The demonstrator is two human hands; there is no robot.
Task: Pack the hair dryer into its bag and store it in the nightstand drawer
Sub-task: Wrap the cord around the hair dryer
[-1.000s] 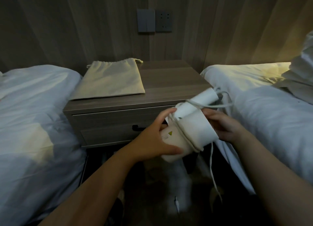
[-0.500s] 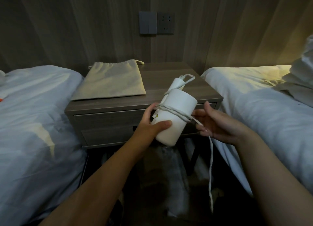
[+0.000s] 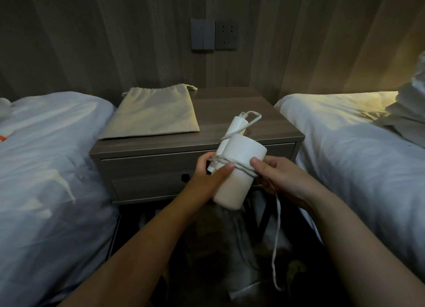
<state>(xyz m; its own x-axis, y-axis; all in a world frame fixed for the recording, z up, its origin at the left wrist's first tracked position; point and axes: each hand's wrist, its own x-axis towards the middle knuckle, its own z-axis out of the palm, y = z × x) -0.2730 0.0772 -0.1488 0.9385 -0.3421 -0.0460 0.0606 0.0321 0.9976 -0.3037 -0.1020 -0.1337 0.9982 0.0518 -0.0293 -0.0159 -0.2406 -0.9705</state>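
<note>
A white hair dryer is held in front of the nightstand, its folded handle pointing away from me. My left hand grips its barrel from the left, thumb on top. My right hand presses the white cord against the barrel, where it is wound around; the loose end hangs down toward the floor. A beige drawstring bag lies flat on the left half of the nightstand top. The drawer below is shut, with a dark handle partly hidden by my left hand.
White beds flank the nightstand, one on the left and one on the right. A wall switch and socket sit on the wood panel behind. The floor under the nightstand is dark, with pale items I cannot make out.
The dryer has turned from lying sideways to handle pointing away. My right hand has brought the cord around the barrel and now presses it against the side.
</note>
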